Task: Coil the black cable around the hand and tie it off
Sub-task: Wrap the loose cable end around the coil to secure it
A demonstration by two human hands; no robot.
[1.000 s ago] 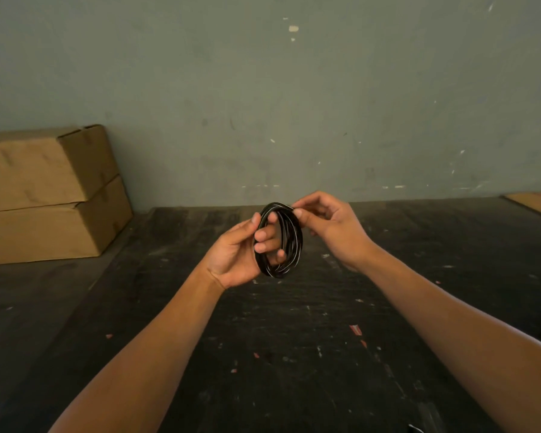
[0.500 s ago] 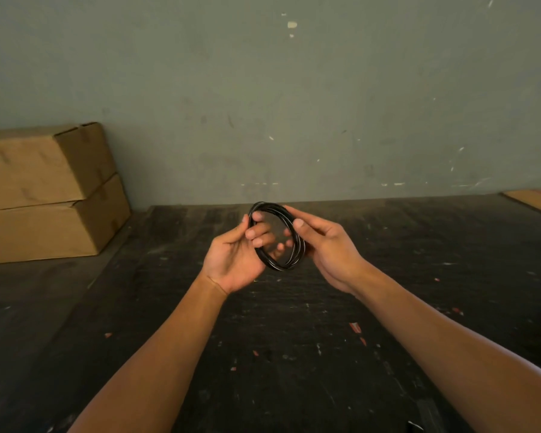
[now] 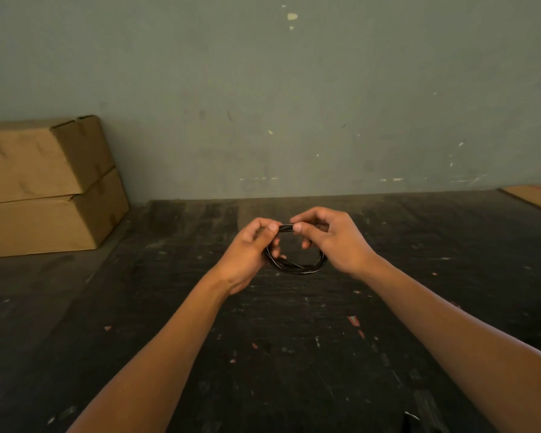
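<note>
Black cable (image 3: 297,266) coiled into a loop, held above the dark table (image 3: 294,354). Left hand (image 3: 247,254) and right hand (image 3: 334,242) both pinch its top, thumbs nearly touching. Cardboard boxes (image 3: 44,185) far-left corner.

My left hand (image 3: 247,254) and right hand (image 3: 334,242) are bare, forearms uncovered, no sleeves, nails short.

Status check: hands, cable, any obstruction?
Left hand and right hand: both pinch the coil's top. Black cable coiled, held above the dark table; tie-off not visible. Nothing in the way; cardboard boxes far left.
</note>
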